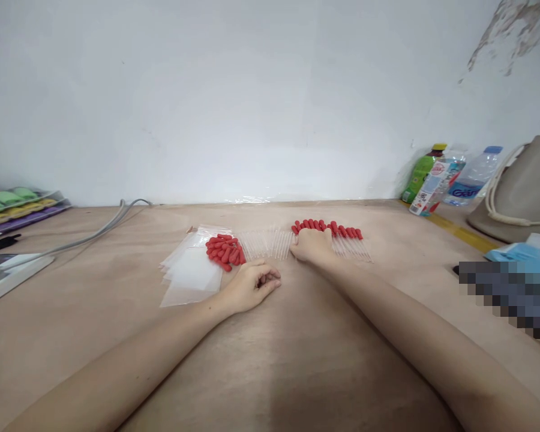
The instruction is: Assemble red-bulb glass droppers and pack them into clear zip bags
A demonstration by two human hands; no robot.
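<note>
My right hand [312, 245] is closed, with its fingers bent down at the row of thin clear tubes; what it pinches is hidden. Just behind and to the right of it, several tubes [351, 247] carry red rubber bulbs [342, 230] at their far ends, like droppers. Left of that hand lie bare clear tubes [265, 243], side by side. Resting on the table, my left hand [254, 285] is loosely curled and empty, thumb apart from the fingers. Beyond it sits a heap of loose red rubber bulbs [225, 249], partly on clear plastic bags [191, 276].
A grey cable [94, 231] runs over the wooden table [234, 372] at the left, near a white box [22, 273] and packs of coloured items [22, 207]. Bottles [420, 177], a carton [434, 186] and a beige bag [522, 186] stand at the right.
</note>
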